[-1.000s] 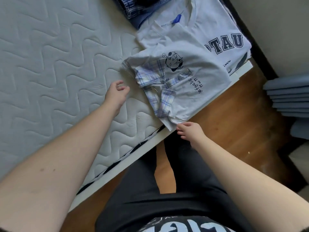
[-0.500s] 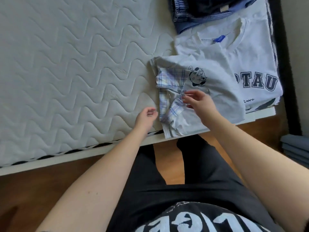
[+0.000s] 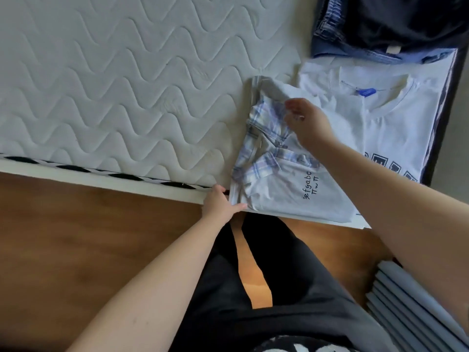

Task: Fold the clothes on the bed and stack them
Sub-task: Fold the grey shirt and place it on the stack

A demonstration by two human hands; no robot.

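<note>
A folded grey T-shirt [image 3: 286, 194] with black lettering and a blue plaid collar lies at the bed's near edge. My left hand [image 3: 220, 202] grips its near left corner, thumb on top of the cloth. My right hand [image 3: 304, 120] reaches over the shirt, and its curled fingers pinch the plaid fabric near the far end. Behind it lies a folded white T-shirt [image 3: 396, 115] with dark block letters, partly hidden by my right forearm. Dark blue folded clothes [image 3: 380, 29] are stacked at the far right of the mattress [image 3: 114, 85].
The white quilted mattress stretches to the left. A wooden floor [image 3: 76, 237] runs along the bed's near edge. Grey slats [image 3: 416, 306] stand on the floor at the lower right. My dark shorts fill the bottom centre.
My left hand moved from the mattress to the shirt's near left corner and took hold. My right hand slid further up the plaid collar. The view shifted left.
</note>
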